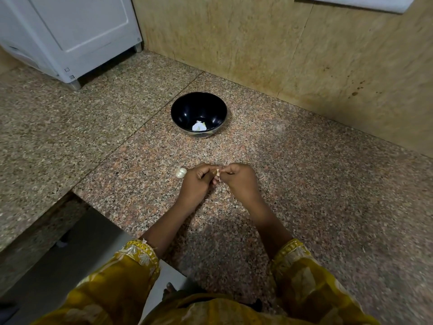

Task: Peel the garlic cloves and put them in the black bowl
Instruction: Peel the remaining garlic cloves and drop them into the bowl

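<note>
**A:** What's looking risky here?

**B:** The left hand (199, 180) is curling round a small garlic clove (218, 175) while the right hand (241, 179) is pinching its skin. I'd guess a hard tug could be sending the clove skidding across the counter (304, 184).

**A:** And the rest?

**B:** Unpeeled garlic (181, 172) is lying just beside the left hand. The black bowl (187, 107) is sitting well beyond, holding peeled cloves (199, 126).

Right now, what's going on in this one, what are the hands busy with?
A person is peeling a garlic clove, pinching it between the left hand and right hand just above the granite counter. The black bowl further back holds a few pale garlic pieces. A small white garlic chunk lies on the counter beside the left hand.
</note>
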